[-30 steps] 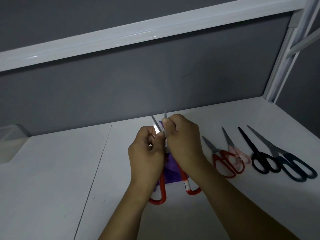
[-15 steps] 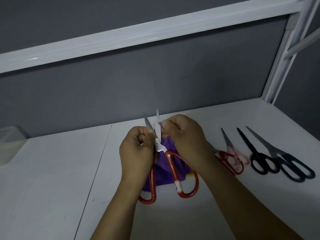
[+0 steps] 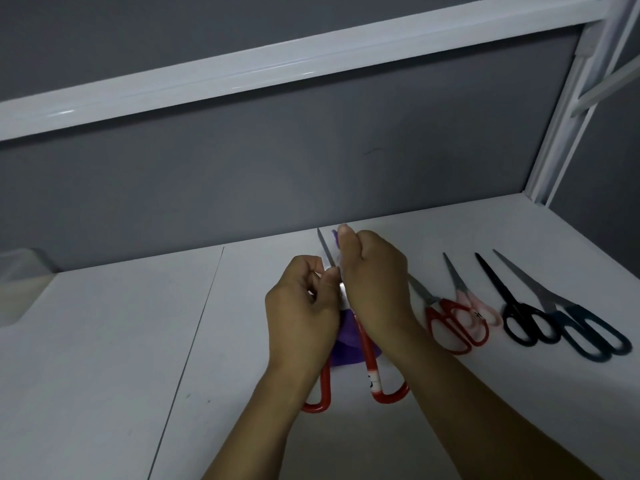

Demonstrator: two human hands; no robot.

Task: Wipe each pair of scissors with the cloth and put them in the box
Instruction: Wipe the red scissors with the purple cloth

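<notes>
The left hand [image 3: 301, 306] is curled, one blade of the big red-handled scissors [image 3: 372, 375] pinched between thumb and fingers. Just beside it, the right hand [image 3: 375, 282] is closed on the purple cloth [image 3: 346, 344], which is pressed over the other blade near its tip. The handles are spread below both wrists.

Right of the right hand four pairs are laid in a row: small red pair [image 3: 453, 323], pink pair [image 3: 481, 308], black pair [image 3: 519, 320] and dark blue pair [image 3: 588, 330] — the last nearest the table's [image 3: 104, 341] right edge. Far left of the left hand — a wide stretch of white table between — a translucent box [image 3: 20, 282] is seen at the frame edge.
</notes>
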